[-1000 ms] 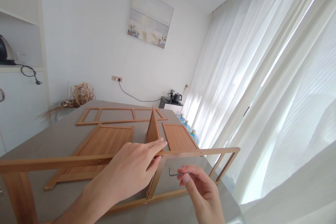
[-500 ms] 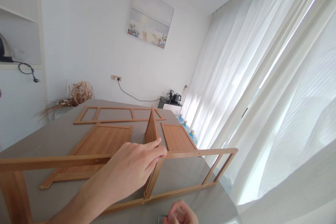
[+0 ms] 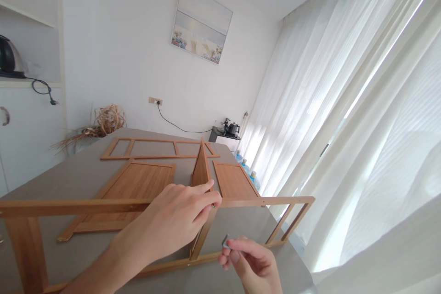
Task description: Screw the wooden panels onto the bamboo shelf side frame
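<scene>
My left hand [image 3: 186, 204] is closed around the joint where a wooden frame [image 3: 289, 200] meets an upright wooden panel [image 3: 200, 167]. A small metal screw end shows under its fingertips. The frame stands on its long edge across the near side of the table, and the panel runs away from it. Just right of that joint, my right hand [image 3: 253, 259] pinches a small bent grey hex key [image 3: 225, 241] between thumb and fingers, its tip pointing up, apart from the wood.
Beyond the frame, a slatted wooden panel [image 3: 138, 179] lies on the grey table [image 3: 41, 174] at left and a smaller panel [image 3: 234, 180] at right. Another open frame [image 3: 151, 157] lies flat behind them. White curtains [image 3: 344, 124] hang along the right side.
My right hand has risen from the bottom edge toward the joint, bringing the hex key into clear view. My left hand keeps its hold. The view has shifted slightly.
</scene>
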Action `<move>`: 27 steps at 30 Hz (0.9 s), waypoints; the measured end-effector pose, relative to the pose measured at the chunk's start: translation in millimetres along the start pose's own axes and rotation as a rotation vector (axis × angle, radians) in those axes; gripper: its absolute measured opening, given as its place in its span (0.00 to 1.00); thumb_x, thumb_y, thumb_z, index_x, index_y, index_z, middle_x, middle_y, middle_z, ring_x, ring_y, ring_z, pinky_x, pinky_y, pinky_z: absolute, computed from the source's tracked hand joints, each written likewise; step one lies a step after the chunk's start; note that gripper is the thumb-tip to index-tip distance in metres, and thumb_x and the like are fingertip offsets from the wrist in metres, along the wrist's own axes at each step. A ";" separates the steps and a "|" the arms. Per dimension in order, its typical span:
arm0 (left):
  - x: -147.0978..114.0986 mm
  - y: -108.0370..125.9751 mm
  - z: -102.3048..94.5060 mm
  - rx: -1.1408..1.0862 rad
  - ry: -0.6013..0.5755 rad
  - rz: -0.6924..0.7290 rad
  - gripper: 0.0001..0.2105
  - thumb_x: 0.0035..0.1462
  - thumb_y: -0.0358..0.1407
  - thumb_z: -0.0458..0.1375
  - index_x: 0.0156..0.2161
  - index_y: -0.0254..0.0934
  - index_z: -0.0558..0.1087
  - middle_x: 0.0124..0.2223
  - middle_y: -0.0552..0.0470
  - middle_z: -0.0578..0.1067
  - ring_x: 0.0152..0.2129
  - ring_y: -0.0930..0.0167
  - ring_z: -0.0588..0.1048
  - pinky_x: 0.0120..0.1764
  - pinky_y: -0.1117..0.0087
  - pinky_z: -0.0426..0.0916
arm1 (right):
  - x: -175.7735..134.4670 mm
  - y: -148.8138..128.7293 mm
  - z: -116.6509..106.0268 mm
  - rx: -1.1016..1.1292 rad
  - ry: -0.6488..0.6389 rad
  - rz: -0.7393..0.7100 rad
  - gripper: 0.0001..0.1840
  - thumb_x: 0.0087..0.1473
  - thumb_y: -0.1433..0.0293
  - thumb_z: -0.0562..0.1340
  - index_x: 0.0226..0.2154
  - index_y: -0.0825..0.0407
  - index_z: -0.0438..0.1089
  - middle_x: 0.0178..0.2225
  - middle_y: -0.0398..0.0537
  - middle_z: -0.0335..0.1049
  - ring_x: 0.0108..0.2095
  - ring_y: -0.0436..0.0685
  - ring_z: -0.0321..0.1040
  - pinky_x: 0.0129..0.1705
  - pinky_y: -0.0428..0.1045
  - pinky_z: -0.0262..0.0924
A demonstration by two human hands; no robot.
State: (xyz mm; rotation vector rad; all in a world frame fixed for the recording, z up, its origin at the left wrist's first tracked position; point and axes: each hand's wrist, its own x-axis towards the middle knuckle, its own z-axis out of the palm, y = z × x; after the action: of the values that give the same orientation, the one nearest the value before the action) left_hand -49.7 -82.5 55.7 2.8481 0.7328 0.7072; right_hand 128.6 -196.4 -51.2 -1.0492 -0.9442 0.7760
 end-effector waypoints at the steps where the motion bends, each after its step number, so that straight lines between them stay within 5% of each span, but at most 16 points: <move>1: -0.1 0.1 0.3 -0.014 0.002 -0.004 0.14 0.67 0.31 0.46 0.38 0.44 0.74 0.52 0.55 0.79 0.32 0.69 0.81 0.29 0.74 0.61 | 3.2 -5.9 4.5 -0.028 0.011 -0.003 0.15 0.46 0.54 0.73 0.30 0.48 0.80 0.28 0.49 0.78 0.28 0.57 0.75 0.33 0.51 0.72; 11: 0.5 -0.5 3.5 -0.076 0.005 -0.026 0.15 0.67 0.32 0.46 0.37 0.45 0.75 0.49 0.58 0.80 0.36 0.68 0.82 0.34 0.73 0.65 | 21.3 4.6 5.4 -0.166 -0.080 -0.031 0.16 0.58 0.57 0.66 0.43 0.49 0.78 0.38 0.53 0.79 0.39 0.56 0.77 0.46 0.50 0.71; 19: -0.1 -1.8 5.7 -0.103 0.024 -0.037 0.16 0.68 0.33 0.45 0.36 0.44 0.74 0.37 0.56 0.80 0.41 0.65 0.81 0.34 0.75 0.65 | 21.8 2.4 8.7 -0.277 -0.045 -0.101 0.16 0.61 0.56 0.62 0.41 0.50 0.76 0.33 0.50 0.76 0.36 0.53 0.74 0.43 0.46 0.69; 27: -0.6 -3.1 7.4 -0.118 0.030 -0.038 0.16 0.68 0.35 0.45 0.36 0.43 0.75 0.43 0.56 0.81 0.41 0.65 0.81 0.36 0.75 0.67 | 25.0 -1.3 12.0 -0.290 0.000 -0.141 0.17 0.60 0.55 0.64 0.39 0.52 0.77 0.32 0.51 0.77 0.34 0.55 0.74 0.41 0.47 0.71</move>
State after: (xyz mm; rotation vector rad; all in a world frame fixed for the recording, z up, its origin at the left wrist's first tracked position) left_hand -48.0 -80.0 48.3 2.7164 0.7222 0.7627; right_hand 127.8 -170.5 -41.1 -1.2175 -1.1410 0.5322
